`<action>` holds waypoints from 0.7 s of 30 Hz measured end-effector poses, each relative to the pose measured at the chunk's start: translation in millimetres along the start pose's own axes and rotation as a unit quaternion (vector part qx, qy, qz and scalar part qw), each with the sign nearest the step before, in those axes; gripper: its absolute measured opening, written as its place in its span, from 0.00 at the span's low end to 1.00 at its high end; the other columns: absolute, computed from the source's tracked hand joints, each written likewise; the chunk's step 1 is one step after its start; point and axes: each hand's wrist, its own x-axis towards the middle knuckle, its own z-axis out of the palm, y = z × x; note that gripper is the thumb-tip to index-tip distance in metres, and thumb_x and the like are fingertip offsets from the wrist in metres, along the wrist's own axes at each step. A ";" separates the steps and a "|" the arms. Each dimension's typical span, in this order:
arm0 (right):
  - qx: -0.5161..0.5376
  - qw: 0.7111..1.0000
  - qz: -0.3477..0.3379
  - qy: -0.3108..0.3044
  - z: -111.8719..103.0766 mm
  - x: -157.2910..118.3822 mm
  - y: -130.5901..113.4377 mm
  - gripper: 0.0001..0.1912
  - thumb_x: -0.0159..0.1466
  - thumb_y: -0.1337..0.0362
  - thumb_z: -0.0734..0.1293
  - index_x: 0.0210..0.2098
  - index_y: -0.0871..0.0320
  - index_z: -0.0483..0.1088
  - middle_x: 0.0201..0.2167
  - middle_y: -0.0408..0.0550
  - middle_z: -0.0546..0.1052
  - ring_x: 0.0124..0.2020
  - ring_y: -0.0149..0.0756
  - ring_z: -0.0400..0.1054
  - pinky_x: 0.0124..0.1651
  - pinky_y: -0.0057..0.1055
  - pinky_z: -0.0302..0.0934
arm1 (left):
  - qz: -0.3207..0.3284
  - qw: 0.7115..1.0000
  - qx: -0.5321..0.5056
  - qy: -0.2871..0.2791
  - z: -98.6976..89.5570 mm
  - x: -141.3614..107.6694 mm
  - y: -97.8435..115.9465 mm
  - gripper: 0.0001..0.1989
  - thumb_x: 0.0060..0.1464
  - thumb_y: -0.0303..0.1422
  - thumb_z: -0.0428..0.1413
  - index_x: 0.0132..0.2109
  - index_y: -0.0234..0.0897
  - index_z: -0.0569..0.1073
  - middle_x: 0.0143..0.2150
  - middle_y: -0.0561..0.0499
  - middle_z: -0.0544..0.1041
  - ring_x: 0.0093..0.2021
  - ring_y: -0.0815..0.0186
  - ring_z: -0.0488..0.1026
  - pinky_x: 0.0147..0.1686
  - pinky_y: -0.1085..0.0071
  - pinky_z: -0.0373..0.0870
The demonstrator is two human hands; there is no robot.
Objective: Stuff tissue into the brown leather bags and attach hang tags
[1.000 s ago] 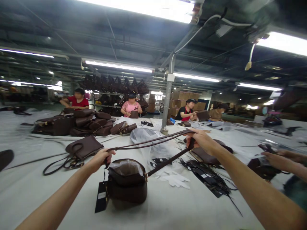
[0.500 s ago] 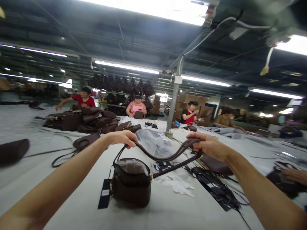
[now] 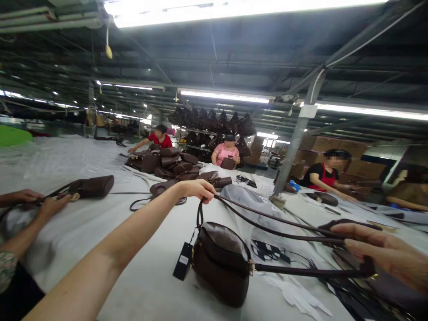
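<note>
A dark brown handbag [image 3: 222, 263] stands slightly tilted on the white-covered table, with clear plastic showing at its top and a black tag [image 3: 183, 261] hanging at its left side. My left hand [image 3: 200, 191] pinches the strap above the bag's left end. From there the doubled strap [image 3: 267, 216] runs to the right, where my right hand [image 3: 374, 249] has its fingers closed around it. The strap's lower part reaches back from my right hand to the gold ring on the bag's right side.
Brown bags [image 3: 170, 162] are piled behind, near a grey post [image 3: 290, 151] and crumpled plastic [image 3: 249, 196]. Black tags [image 3: 269, 250] and white paper pieces [image 3: 294, 292] lie right. Another person's hands [image 3: 50, 205] hold a strap at left; three people work across the table.
The view has turned left, so the scene sits further right. My hands are further apart, and the strap is pulled straighter between them. Another person's hands now show at the left.
</note>
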 end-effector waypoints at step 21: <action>0.066 0.966 -0.094 -0.232 97.7 2.0 -110.1 0.23 0.56 0.55 0.73 0.46 0.59 0.69 0.29 0.42 0.75 0.26 0.27 0.65 0.28 0.26 0.56 | 0.181 0.976 0.021 -0.118 131.0 30.8 54.3 0.14 0.50 0.39 0.57 0.40 0.32 0.74 0.22 0.59 0.64 0.23 0.73 0.60 0.25 0.76 0.59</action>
